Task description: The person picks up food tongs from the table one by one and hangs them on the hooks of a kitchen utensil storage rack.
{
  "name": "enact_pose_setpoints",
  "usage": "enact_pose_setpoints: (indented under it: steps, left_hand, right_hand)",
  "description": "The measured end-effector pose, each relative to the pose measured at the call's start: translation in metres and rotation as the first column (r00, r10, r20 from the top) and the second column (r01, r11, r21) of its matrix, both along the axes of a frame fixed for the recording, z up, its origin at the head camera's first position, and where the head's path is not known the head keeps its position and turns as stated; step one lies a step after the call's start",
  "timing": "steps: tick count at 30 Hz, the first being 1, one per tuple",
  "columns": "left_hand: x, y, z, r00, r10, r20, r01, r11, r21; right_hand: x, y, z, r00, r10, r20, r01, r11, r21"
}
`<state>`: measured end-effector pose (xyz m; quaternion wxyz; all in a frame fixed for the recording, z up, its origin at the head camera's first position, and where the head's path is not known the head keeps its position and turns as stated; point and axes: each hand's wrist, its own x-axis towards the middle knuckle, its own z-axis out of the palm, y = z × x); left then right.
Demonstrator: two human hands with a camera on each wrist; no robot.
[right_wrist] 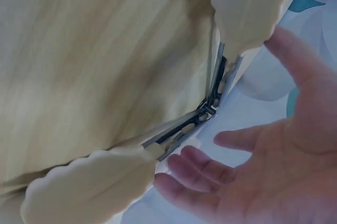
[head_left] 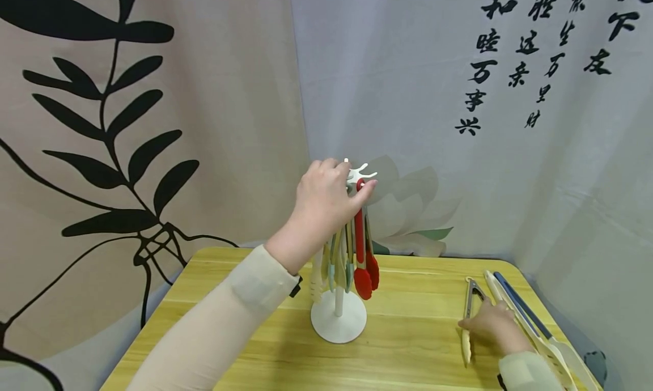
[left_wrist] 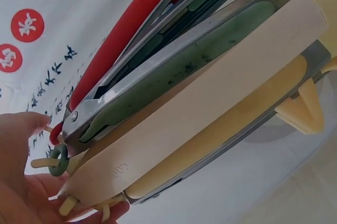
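Observation:
A white utensil stand point(head_left: 339, 322) with a round base holds hanging tongs, among them red tongs point(head_left: 360, 249) and green-handled tongs point(left_wrist: 184, 66). My left hand point(head_left: 329, 190) grips the stand's top from the left, thumb near the red tongs' loop; the left wrist view shows its fingers around the hooks point(left_wrist: 43, 163). At the table's right side, cream-tipped metal tongs point(head_left: 467, 317) lie spread in a V. Over them is my right hand point(head_left: 495, 326), fingers loosely extended, fingertips close to the scalloped cream heads point(right_wrist: 95, 184) in the right wrist view.
Right of my right hand, a white-handled utensil point(head_left: 497, 289) and a blue-handled utensil point(head_left: 522, 303) lie side by side along the edge of the wooden table point(head_left: 245, 317). Behind the table hangs a printed curtain point(head_left: 234, 107) with leaves and writing.

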<state>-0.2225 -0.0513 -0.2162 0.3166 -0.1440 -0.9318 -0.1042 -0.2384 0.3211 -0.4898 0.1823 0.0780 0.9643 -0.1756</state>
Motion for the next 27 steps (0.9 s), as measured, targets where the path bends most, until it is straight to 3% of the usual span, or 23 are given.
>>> enact_pose_setpoints:
  steps: [6,14,27]
  left_hand:
    - [0.0,-0.0023,0.0009,1.0,-0.02,-0.003,0.02,0.999,0.025]
    - [-0.0004,-0.0031,0.0015,0.999,-0.042,0.014,0.042,0.997,0.061]
    - [-0.0002,-0.003,0.0037,0.999,-0.042,0.016,0.041,0.997,0.07]
  right_hand:
    - [-0.0011,-0.0007,0.007,0.999,0.022,0.038,-0.023,0.999,0.039]
    - [-0.0063,-0.0009,0.0067,0.996,-0.019,0.085,0.011,0.996,0.091]
    - [-0.0075,-0.0016,0.0078,0.995,-0.023,0.092,0.018,0.998,0.064]
